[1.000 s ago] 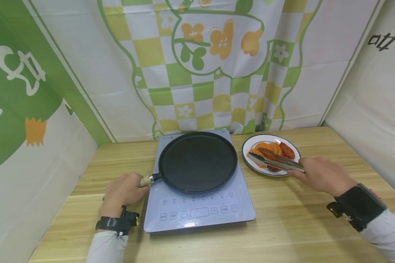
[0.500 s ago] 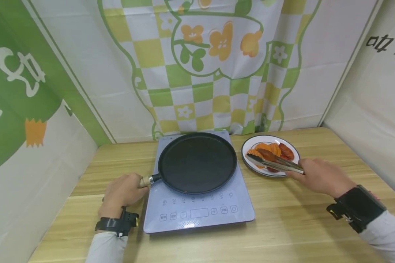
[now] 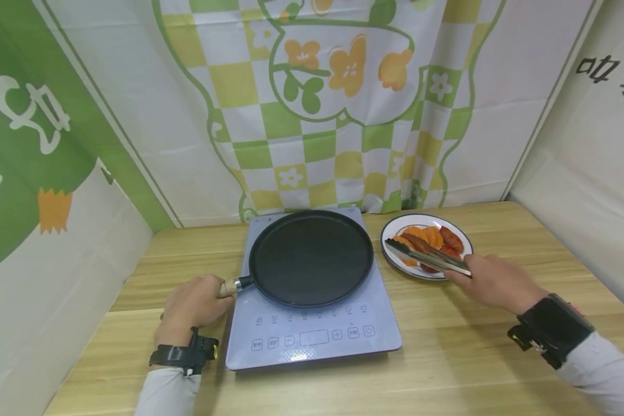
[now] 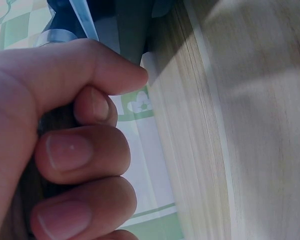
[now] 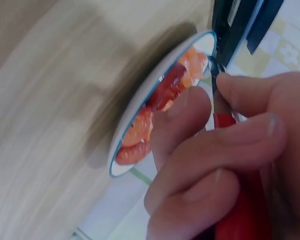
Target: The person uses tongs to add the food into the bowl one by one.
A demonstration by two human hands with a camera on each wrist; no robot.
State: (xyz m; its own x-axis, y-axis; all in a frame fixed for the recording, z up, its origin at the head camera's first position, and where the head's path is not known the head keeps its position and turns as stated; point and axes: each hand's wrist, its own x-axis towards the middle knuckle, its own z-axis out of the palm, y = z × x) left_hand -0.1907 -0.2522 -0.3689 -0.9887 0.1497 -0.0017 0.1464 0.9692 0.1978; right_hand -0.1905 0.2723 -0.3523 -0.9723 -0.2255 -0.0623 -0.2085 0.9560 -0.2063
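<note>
Tight gap, pan [image 3: 311,258] to plate [image 3: 418,219]

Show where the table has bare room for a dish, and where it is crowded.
Free: the table front right, between hob and right sleeve; back left, between left hand, hob and backdrop; back right, between plate, right hand and right wall. Crowded: the slim gap between hob and plate; the plate, with food under tongs; the hob's back, under the pan.

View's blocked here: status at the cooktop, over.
Left grip on pan handle. Right grip holding tongs over food on plate. Pan on cooktop. No obstacle seen between plate and pan.
</note>
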